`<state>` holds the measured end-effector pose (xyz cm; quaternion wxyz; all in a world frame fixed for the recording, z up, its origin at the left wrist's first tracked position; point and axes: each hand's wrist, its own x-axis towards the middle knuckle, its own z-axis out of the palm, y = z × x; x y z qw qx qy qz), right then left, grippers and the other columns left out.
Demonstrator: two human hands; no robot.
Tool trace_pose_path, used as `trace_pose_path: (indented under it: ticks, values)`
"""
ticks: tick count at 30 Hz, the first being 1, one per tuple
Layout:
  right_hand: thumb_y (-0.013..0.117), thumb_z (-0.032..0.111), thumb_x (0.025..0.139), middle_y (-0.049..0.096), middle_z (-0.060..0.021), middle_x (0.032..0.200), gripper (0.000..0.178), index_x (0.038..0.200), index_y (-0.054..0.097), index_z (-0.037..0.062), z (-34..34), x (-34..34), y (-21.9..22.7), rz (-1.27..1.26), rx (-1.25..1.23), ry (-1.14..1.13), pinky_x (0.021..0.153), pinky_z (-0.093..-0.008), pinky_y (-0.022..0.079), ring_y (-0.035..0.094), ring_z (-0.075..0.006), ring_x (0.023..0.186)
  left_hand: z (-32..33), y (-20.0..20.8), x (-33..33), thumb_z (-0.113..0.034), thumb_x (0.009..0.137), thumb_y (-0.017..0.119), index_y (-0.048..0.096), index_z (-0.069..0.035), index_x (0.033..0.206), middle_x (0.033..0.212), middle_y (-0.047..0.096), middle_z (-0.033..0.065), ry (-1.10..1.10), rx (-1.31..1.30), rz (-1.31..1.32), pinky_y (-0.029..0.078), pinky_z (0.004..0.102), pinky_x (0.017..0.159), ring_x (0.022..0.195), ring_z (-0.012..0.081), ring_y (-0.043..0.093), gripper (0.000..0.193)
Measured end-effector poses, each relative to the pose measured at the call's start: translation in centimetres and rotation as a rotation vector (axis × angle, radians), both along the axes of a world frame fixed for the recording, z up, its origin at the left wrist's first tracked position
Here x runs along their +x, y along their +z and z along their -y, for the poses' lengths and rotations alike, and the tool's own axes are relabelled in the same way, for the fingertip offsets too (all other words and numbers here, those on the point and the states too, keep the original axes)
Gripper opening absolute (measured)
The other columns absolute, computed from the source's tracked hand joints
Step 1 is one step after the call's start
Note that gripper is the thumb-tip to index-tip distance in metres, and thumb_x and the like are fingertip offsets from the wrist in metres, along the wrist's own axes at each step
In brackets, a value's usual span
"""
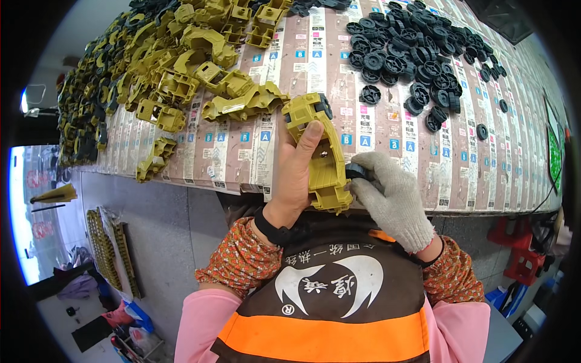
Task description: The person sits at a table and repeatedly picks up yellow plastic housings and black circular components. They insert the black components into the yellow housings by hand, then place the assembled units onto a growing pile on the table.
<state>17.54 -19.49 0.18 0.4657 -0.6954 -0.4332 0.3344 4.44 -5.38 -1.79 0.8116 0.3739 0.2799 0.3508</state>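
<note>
My bare left hand [295, 163] is closed around a yellow plastic toy truck body [325, 160], its thumb pressed on the upper part. Black wheels [325, 105] sit at the far end of that body. On my right hand [390, 196] is a pale knitted glove. Its fingers pinch a black toy wheel [356, 171] against the right side of the truck body, near its lower end. Whether that wheel is seated on an axle I cannot tell. Both hands are above the front edge of the table.
Loose black wheels [430, 69] are heaped at the table's far right. Yellow truck bodies [175, 91] pile up at the left, with more wheeled ones [85, 109] beyond. Printed paper covers the table [266, 175]. A red stool [520, 254] stands below at the right.
</note>
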Motion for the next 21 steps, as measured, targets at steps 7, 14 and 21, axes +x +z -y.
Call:
trace_pose_path:
  ticks: [7, 14, 21]
  values:
    - [0.072, 0.005, 0.092, 0.072, -0.0201, 0.095, 0.031, 0.122, 0.064, 0.0013, 0.5, -0.8, 0.5, 0.005, 0.018, 0.005, 0.074, -0.0398, 0.059, 0.076, -0.0324, 0.084, 0.6, -0.1, 0.4, -0.029, 0.101, 0.076, 0.039, -0.009, 0.150, 0.122, 0.060, 0.0049, 0.077, 0.104, -0.020, 0.057, 0.0317, 0.091, 0.107, 0.0136, 0.062, 0.064]
    - [0.062, -0.003, 0.086, 0.069, -0.0249, 0.092, 0.039, 0.125, 0.060, 0.0019, 1.5, -1.4, 0.5, 0.133, 0.087, 0.051, 0.071, -0.0488, 0.056, 0.070, -0.0478, 0.084, 1.1, -0.3, 0.5, -0.017, 0.094, 0.083, 0.030, -0.010, 0.158, 0.137, 0.057, 0.0105, 0.165, 0.363, -0.045, 0.055, 0.0350, 0.100, 0.116, 0.0197, 0.063, 0.083]
    - [0.063, 0.004, 0.078, 0.066, -0.0253, 0.079, 0.041, 0.119, 0.056, 0.0023, 2.3, -1.5, 0.9, 0.296, 0.046, 0.128, 0.067, -0.0572, 0.053, 0.067, -0.0512, 0.074, 3.0, 0.8, 0.4, -0.006, 0.087, 0.086, 0.020, -0.007, 0.161, 0.144, 0.053, 0.0161, -0.007, 0.632, 0.046, 0.054, 0.0401, 0.106, 0.127, 0.0263, 0.062, 0.099]
